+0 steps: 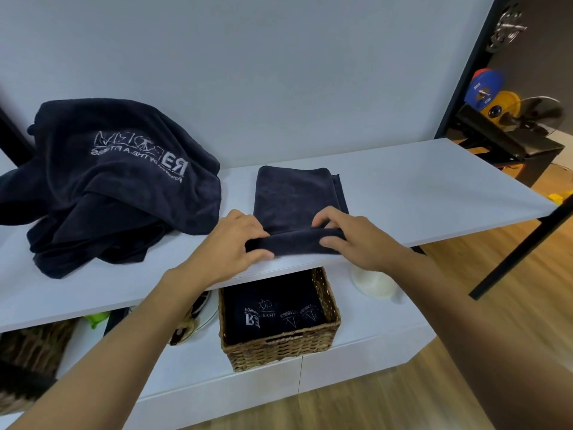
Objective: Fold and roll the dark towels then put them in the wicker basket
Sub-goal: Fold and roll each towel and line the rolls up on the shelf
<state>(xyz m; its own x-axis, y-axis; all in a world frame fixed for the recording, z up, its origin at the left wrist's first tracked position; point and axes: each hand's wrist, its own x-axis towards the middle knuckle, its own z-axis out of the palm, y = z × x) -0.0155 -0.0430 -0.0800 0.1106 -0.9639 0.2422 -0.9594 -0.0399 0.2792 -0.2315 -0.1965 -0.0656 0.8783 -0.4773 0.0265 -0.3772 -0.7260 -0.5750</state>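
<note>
A folded dark towel (294,197) lies on the white shelf top (418,187), its near end turned over into a short roll. My left hand (235,243) grips the roll's left end and my right hand (350,237) grips its right end, fingers curled over the fabric. To the left sits a loose heap of dark towels (108,187) with white lettering. Below the shelf edge stands the wicker basket (325,336), holding rolled dark towels (273,308) with white print.
A second wicker basket (34,346) is on the lower shelf at far left, beside a green object (96,319) and a round glassy item (201,311). A white round object (372,282) sits right of the basket. Black frame legs (521,252) and weight plates (486,91) stand right.
</note>
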